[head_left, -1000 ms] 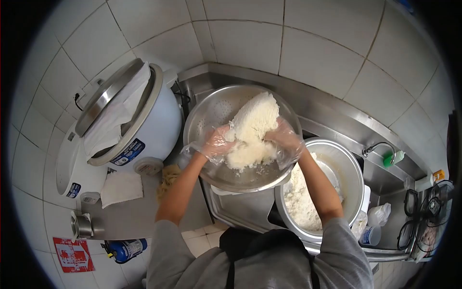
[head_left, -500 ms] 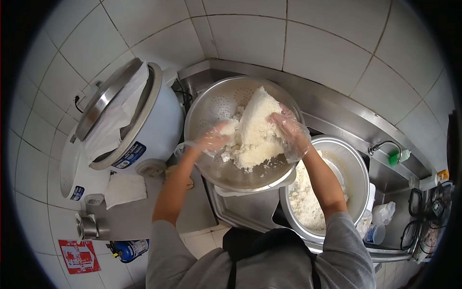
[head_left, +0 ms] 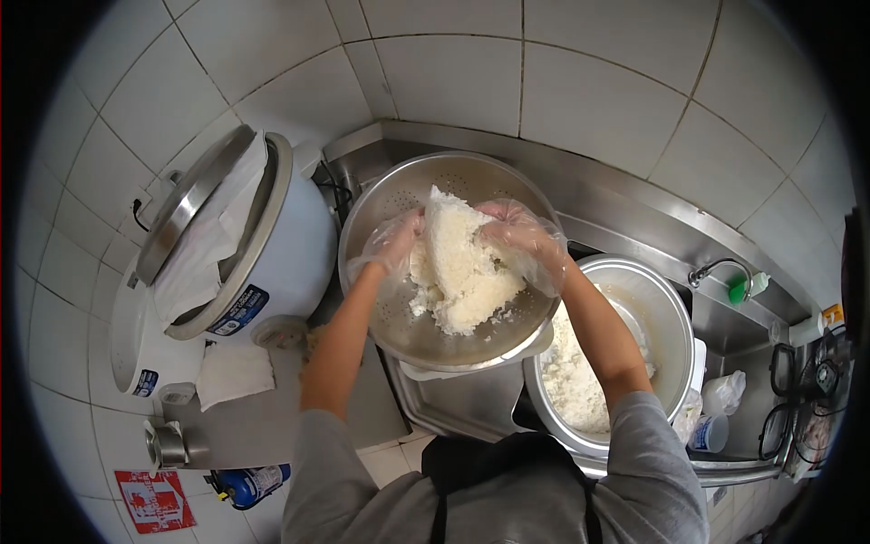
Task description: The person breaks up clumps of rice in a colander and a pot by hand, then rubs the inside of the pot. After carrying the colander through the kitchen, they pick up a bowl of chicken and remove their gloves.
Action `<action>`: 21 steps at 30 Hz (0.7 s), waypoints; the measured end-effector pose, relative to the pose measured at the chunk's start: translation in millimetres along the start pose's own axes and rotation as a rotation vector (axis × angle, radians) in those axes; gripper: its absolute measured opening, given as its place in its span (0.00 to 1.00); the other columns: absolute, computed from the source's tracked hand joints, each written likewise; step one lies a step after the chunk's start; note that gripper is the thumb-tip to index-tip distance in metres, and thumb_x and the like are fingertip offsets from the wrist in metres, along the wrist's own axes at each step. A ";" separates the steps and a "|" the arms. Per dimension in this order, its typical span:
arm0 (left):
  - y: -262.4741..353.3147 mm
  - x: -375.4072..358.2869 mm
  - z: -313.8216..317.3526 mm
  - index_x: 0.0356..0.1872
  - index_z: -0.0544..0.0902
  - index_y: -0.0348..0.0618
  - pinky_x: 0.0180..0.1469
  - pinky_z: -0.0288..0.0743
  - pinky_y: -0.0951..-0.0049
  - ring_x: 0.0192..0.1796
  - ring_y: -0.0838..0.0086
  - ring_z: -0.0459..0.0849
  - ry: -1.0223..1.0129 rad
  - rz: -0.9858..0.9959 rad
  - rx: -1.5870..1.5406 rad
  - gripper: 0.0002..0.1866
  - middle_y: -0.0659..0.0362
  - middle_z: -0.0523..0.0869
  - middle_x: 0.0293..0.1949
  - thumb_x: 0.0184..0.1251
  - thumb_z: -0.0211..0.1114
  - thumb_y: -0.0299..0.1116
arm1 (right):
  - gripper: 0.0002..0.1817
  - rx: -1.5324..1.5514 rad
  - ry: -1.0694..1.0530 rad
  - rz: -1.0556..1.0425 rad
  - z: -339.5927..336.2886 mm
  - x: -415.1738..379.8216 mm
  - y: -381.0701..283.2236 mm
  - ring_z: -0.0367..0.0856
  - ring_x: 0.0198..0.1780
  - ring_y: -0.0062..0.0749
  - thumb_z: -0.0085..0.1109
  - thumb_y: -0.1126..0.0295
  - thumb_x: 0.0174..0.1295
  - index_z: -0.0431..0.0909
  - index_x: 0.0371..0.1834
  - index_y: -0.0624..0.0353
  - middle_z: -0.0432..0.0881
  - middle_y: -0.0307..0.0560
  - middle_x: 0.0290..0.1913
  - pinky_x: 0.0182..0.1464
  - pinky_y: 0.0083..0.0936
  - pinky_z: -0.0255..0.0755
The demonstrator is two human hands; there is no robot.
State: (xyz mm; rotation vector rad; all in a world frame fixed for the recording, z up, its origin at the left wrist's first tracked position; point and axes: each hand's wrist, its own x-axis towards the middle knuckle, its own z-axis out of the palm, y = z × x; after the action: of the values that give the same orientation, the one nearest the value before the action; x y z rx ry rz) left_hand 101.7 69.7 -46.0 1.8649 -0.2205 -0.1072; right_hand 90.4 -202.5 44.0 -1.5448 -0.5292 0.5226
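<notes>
A large lump of white rice (head_left: 458, 263) stands in a perforated metal colander (head_left: 381, 313), with loose grains around its base. My left hand (head_left: 397, 238), in a clear plastic glove, presses on the lump's left side. On the opposite side my right hand (head_left: 521, 238), gloved the same way, has its fingers against the rice. Both hands hold the lump between them. Beside the colander, at the lower right, a round metal pot (head_left: 666, 317) contains more loose rice (head_left: 580, 376).
A big rice cooker (head_left: 290, 245) with its lid (head_left: 195, 218) raised and a white cloth (head_left: 204, 263) is at the left. At the right are a sink with a faucet (head_left: 720, 270), a green bottle (head_left: 741, 290) and a plastic cup (head_left: 710, 433). A folded cloth (head_left: 234, 372) lies lower left.
My left hand has moved up and inward against the rice lump. The lump has shifted left and looks narrower, and my right hand has moved left with it.
</notes>
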 end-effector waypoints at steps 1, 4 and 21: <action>21.5 -6.9 8.2 0.55 0.69 0.37 0.55 0.66 0.75 0.49 0.71 0.74 0.000 0.000 0.001 0.20 0.51 0.76 0.48 0.62 0.46 0.30 | 0.24 0.037 -0.065 -0.006 1.5 2.0 -0.5 0.76 0.43 0.26 0.65 0.71 0.45 0.72 0.49 0.63 0.79 0.47 0.41 0.47 0.22 0.69; 89.3 -30.9 40.7 0.64 0.59 0.38 0.46 0.69 0.72 0.38 0.73 0.77 0.100 0.194 -0.129 0.30 0.61 0.80 0.37 0.63 0.47 0.42 | 0.33 -0.048 -0.028 -0.101 15.4 6.8 3.7 0.74 0.47 0.28 0.68 0.71 0.42 0.67 0.55 0.62 0.78 0.48 0.45 0.51 0.23 0.67; 62.6 -3.8 72.3 0.58 0.69 0.44 0.36 0.72 0.74 0.31 0.75 0.79 0.283 0.148 -0.175 0.28 0.54 0.82 0.31 0.54 0.57 0.41 | 0.24 -0.007 0.390 0.025 25.8 26.6 11.8 0.78 0.40 0.26 0.67 0.70 0.43 0.75 0.46 0.63 0.81 0.45 0.38 0.43 0.24 0.72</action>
State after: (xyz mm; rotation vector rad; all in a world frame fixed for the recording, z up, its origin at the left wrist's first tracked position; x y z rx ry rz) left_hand 78.4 -15.1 -8.3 1.6612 -0.1470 0.2315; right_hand 95.5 -166.2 31.0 -1.6110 -0.2121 0.2278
